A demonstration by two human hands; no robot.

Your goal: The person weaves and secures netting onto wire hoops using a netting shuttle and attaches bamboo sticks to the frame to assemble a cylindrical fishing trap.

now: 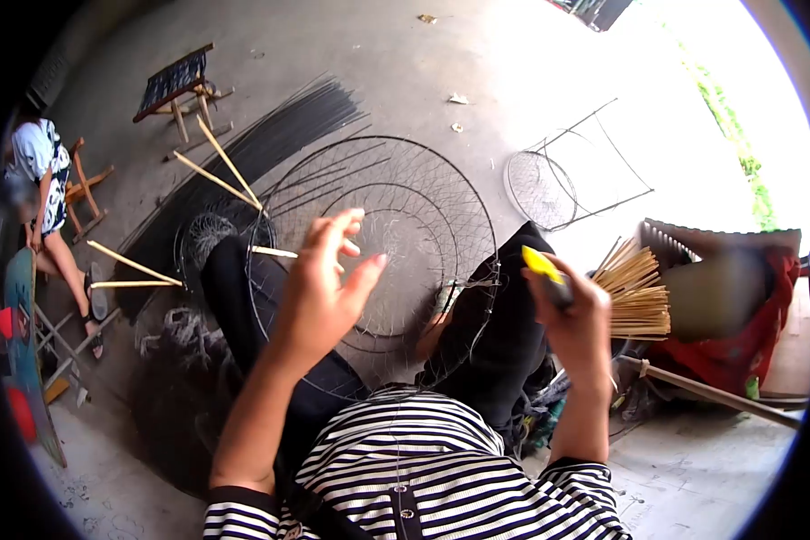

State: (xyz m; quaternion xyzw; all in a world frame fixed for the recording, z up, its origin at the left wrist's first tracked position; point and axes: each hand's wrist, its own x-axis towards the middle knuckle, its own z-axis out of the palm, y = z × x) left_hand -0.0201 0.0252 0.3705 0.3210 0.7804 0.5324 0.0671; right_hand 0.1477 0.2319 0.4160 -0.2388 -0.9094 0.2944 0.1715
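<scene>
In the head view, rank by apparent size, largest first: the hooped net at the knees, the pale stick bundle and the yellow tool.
1. Hooped net
2. Pale stick bundle
3. Yellow tool, partly hidden by the right hand

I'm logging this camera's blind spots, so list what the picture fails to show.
Head view: much of the yellow-and-grey tool, covered by the right hand.
Head view: part of the round net, behind the left hand.
Head view: the rest of the dark object, cut off by the top edge.
Head view: detail in the bright area, lost to glare.
</scene>
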